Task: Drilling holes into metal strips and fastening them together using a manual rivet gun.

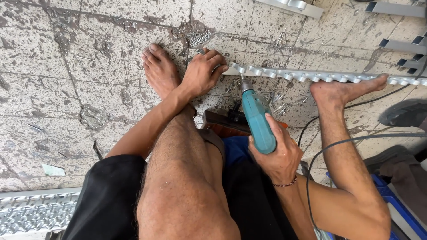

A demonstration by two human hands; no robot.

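A: What are you working on there?

B: Your right hand (276, 156) is wrapped shut around a teal power drill (258, 121), its nose tipped down toward a long pale metal strip (311, 76) that lies flat on the stone floor (89, 66). The strip has a scalloped edge, a row of rounded cut-outs running along its length, and it stretches from your left hand away to the right border of the view.

A: And your left hand?

B: Your left hand (202, 73) lies palm down on the strip's left end, fingers curled over it and pressing it to the floor. Your right foot (344, 89) rests against the strip further along; your left foot (159, 69) is planted just beside the left hand.

A: How much room do you have?

B: To the left the floor is open, speckled tile with a few stray scraps. To the right it is tighter: the drill's black cable (320, 155) loops around your right leg, and a blue crate (400, 209) sits near your right knee; what is in it cannot be made out. More grey metal sections (400, 44) lie at the upper right, well apart from the drill.

A: Any loose bits?

B: Loose nails (200, 39) lie in a small heap just above your left hand, and more (275, 95) are scattered beside the drill tip
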